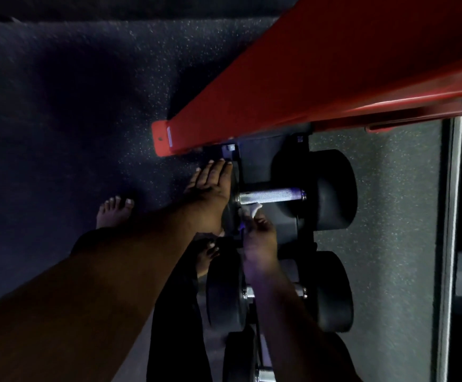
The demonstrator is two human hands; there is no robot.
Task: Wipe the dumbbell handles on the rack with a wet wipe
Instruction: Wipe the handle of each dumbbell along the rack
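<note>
While right hand [257, 232] pinches crumpled white wet wipe [253, 209] just below knurled silver dumbbell handle [271, 195] at frame centre, handle axis runs left-right; left hand [210, 188], fingers straight, braces black weight end.

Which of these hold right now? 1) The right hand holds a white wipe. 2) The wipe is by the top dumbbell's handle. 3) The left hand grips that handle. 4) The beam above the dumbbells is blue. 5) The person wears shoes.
1) True: the right hand pinches the white wipe.
2) True: it sits just beside the top dumbbell's handle; whether it touches is unclear.
3) False: the left hand lies flat with straight fingers against the dumbbell's near end, not round the handle.
4) False: the beam is red.
5) False: a bare foot shows on the floor.
</note>
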